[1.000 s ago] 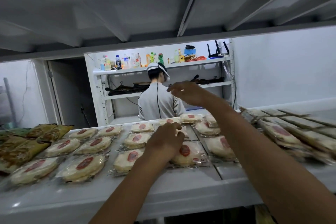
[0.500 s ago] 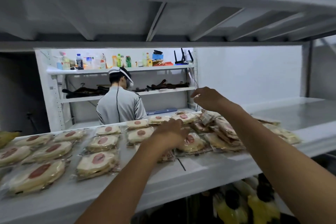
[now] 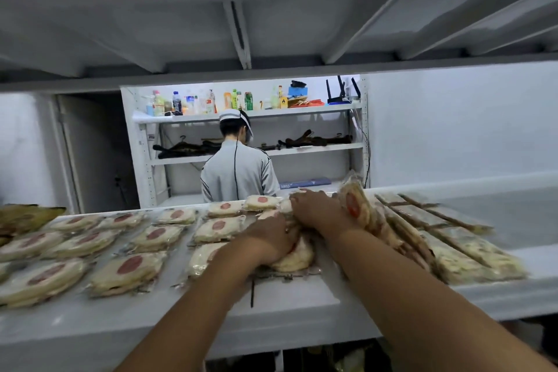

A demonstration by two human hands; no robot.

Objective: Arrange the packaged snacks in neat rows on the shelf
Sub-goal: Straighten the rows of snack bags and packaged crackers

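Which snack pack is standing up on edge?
The clear plastic pack with a red label just right of the right hand, tilted up on edge.

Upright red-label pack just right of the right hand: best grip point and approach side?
Pinch the upright pack by its free top edge, coming from above. It stands nearly on edge, leaning on the pile of packs to its right, so only the top and the labelled face are exposed.

Shop stockroom, white shelving (image 3: 302, 305), packaged snacks (image 3: 126, 273)
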